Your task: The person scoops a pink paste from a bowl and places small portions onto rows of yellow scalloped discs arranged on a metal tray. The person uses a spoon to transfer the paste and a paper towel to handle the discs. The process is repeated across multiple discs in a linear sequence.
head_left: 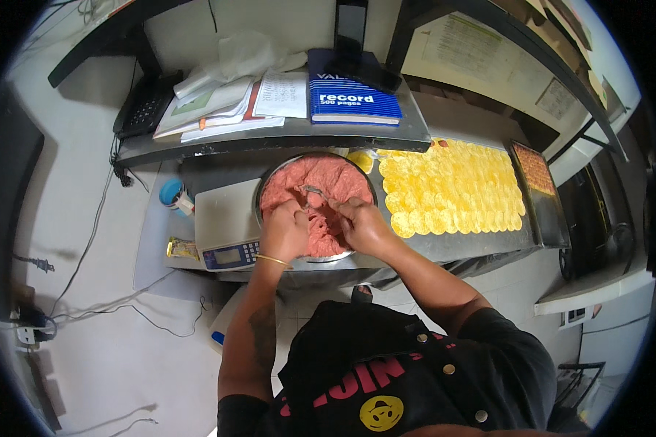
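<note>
Much pink paste [297, 177]; right hand [361, 224] pinching metal utensil [313, 189]; left hand [285, 229] curled, grasp unclear.

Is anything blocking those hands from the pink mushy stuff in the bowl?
Nothing visible is. The left hand and right hand are both over the pink mixture, within the bowl; a small metal utensil shows near their fingers.

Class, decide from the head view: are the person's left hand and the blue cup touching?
Apart. The head view shows the left hand over the bowl, with the white scale between it and the blue cup.
</note>
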### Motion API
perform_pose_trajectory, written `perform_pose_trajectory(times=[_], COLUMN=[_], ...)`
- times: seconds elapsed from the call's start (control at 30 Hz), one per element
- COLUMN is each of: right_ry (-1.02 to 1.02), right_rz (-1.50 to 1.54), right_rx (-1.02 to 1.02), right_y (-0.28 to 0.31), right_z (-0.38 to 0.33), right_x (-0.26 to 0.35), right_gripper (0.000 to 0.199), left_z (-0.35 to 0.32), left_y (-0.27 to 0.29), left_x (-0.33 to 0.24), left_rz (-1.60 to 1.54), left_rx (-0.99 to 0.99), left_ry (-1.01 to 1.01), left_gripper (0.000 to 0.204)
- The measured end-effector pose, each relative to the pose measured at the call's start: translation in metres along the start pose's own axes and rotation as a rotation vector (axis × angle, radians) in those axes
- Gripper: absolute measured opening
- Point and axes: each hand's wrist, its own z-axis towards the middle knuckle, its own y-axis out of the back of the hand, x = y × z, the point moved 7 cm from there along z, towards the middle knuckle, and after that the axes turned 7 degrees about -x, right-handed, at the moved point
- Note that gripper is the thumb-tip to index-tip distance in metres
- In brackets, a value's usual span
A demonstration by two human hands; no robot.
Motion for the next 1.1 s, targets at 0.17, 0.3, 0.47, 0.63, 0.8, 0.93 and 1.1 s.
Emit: perform_pose_trajectory(times=[0.17,0.3,0.47,0.63,0.8,0.93,1.1], right_ry=[-0.052,-0.089,-0.046,-0.02,-0.017,-0.167,-0.571], right_rz=[-0.023,-0.014,-0.029,-0.117,-0.243,-0.214,0.646], right_rx=[-0.048,-0.064,-0.013,0.041,0.144,0.235,0.182], right_y=[0.027,0.042,0.038,0.039,0.04,0.036,0.007], right_z=[-0.024,-0.028,-0.02,-0.018,-0.014,-0.008,-0.04], right_x=[0.005,0.006,0.013,0.021,0.022,0.004,-0.064], right_gripper=[0.045,0.041,0.039,0.041,0.045,0.039,0.028], left_z=[0.009,0.002,-0.005,-0.012,-0.022,-0.033,-0.034], left_y=[0.009,0.013,0.016,0.017,0.011,0.002,-0.013], left_x=[0.017,0.011,-0.004,-0.016,-0.026,-0.032,-0.027], left_rz=[0.079,0.055,0.087,0.149,0.242,0.297,0.232], left_rx=[-0.068,-0.024,-0.011,-0.005,0.027,0.019,-0.05], left_ry=[0.029,0.0,-0.074,-0.122,-0.187,-0.186,-0.13], left_gripper=[0.023,0.023,0.022,0.021,0.021,0.021,0.021])
